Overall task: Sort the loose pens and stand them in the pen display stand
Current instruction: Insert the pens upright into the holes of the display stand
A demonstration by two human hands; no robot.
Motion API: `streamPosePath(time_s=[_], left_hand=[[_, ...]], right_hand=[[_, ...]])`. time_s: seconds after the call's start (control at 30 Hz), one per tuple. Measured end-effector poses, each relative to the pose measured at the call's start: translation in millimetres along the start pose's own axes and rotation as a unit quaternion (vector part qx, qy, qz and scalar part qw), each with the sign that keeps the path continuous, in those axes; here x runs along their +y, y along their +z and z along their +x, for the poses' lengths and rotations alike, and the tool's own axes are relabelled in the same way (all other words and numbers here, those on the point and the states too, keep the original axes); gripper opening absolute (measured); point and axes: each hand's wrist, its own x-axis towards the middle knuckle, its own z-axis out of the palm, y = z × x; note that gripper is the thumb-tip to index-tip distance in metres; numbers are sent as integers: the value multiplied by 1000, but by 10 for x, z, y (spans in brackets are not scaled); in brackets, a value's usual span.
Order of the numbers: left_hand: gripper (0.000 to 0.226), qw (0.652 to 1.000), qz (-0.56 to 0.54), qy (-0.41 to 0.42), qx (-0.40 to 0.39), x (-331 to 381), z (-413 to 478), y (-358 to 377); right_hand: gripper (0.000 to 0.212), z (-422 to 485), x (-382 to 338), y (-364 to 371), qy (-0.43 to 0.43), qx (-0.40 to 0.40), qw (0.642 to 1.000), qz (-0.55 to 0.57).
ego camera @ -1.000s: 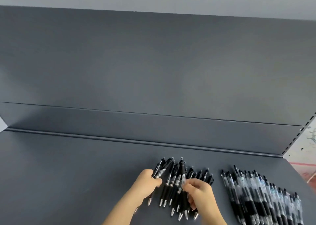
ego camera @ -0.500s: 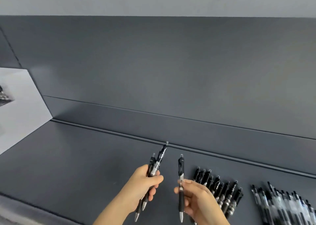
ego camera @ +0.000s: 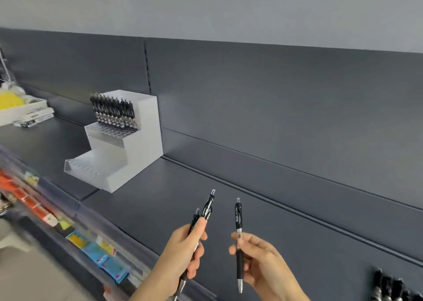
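Head view, left grip (ego camera: pixel 183 250) clasping two black pens (ego camera: pixel 207 209), right grip (ego camera: pixel 263 261) pinching one upright pen (ego camera: pixel 238 216), pen display stand (ego camera: pixel 142 145) well apart up-left of both, loose pens (ego camera: pixel 389 287) to their right.

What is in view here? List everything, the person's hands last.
pen display stand: one, white, stepped, on the shelf at left
standing pens: one row, black, stand's upper tier
held pens: two, black, left hand
single pen: one, black, right hand
loose pens: several, black, shelf's lower right
shelf: one, dark grey
boxes: few, white, far left, blurred
left hand: grips two pens
right hand: pinches one pen
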Motion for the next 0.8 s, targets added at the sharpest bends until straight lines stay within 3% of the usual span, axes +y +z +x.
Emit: streamPosePath(time_s=[0.33, 0.53, 0.8], left_hand=[[25, 998, -26, 58, -16, 249, 249, -1726], [18, 996, -67, 49, -19, 312, 440, -2263], [12, 994, -61, 81, 52, 595, 870, -2916]], right_hand=[[22, 622, 215, 1711, -14, -46, 999, -7], [17, 891, 214, 2215, -25, -24, 997, -64], [12, 1626, -119, 2653, -94, -20, 989, -113]])
